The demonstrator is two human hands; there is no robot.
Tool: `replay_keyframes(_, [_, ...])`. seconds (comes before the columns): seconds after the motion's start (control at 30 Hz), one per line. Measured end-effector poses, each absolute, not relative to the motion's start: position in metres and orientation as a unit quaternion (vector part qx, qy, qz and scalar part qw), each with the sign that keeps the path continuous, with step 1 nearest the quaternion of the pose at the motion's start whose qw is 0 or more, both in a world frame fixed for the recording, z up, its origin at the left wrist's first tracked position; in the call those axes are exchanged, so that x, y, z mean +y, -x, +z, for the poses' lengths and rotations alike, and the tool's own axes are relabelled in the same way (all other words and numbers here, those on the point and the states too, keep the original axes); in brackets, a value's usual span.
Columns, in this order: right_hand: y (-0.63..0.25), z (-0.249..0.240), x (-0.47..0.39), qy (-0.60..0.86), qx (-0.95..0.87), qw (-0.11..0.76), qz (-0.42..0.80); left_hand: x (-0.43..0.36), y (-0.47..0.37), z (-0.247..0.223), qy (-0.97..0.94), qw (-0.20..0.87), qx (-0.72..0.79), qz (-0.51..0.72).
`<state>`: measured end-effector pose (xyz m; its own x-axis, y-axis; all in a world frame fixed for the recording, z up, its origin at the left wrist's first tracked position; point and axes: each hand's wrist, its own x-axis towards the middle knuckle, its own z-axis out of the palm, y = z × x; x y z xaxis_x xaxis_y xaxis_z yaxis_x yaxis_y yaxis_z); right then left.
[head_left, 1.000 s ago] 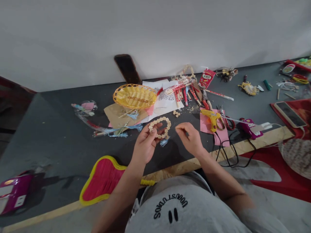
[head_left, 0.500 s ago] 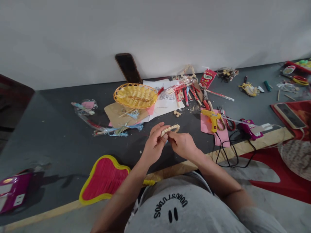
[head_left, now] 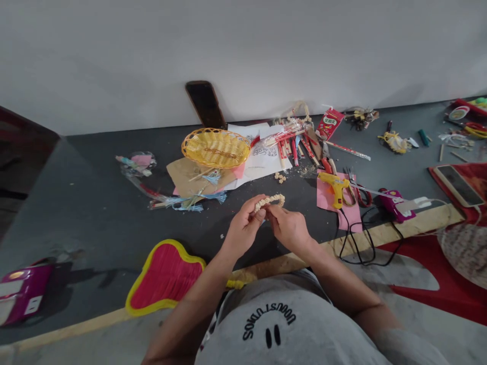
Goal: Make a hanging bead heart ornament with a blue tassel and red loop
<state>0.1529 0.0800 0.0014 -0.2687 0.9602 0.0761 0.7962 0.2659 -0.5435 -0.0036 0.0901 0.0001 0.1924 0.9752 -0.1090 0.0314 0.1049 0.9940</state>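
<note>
Between my hands is a small beige, knobbly curved band [head_left: 274,198], raised above the dark table top near its front edge. Its left end is gripped by the closed fingers of my left hand [head_left: 242,228]. My right hand [head_left: 292,229] is closed too, its fingers pinched together at the underside of the band. Part of the band's lower side is hidden behind my fingers. Just beyond, a small cluster of similar beige pieces [head_left: 280,177] lies on the table.
A yellow woven basket [head_left: 216,148] rests on papers behind my hands. To the right are a yellow glue gun [head_left: 335,188] with a black cord, scissors [head_left: 363,195] and wrapped sticks [head_left: 292,144]. A red panel with yellow edging [head_left: 165,279] lies at front left.
The whole view has shifted slightly, so the table items appear a little further right. The band is turned slightly within my fingers, and both hands keep their hold.
</note>
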Motion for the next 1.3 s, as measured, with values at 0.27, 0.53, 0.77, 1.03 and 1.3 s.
replay_keyframes(0.27, [-0.184, 0.003, 0.082, 0.559, -0.676, 0.362, 0.315, 0.097, 0.005, 0.005, -0.285, 0.687, 0.449, 0.494])
replay_keyframes(0.53, [-0.211, 0.003, 0.085, 0.61, -0.53, 0.467, 0.359, 0.102, 0.007, 0.018, -0.227, 0.718, 0.418, 0.508])
replay_keyframes(0.77, [-0.218, 0.0, 0.09, 0.607, -0.453, 0.544, 0.361, 0.099, 0.004, 0.027, -0.219, 0.732, 0.407, 0.501])
replay_keyframes(1.03, [-0.2, -0.01, 0.097, 0.526, -0.487, 0.523, 0.461, 0.088, 0.002, 0.033, -0.232, 0.745, 0.418, 0.465])
replay_keyframes(1.3, [-0.197, 0.008, 0.103, 0.473, -0.591, 0.406, 0.511, 0.08, 0.004, 0.026, -0.368, 0.75, 0.406, 0.37])
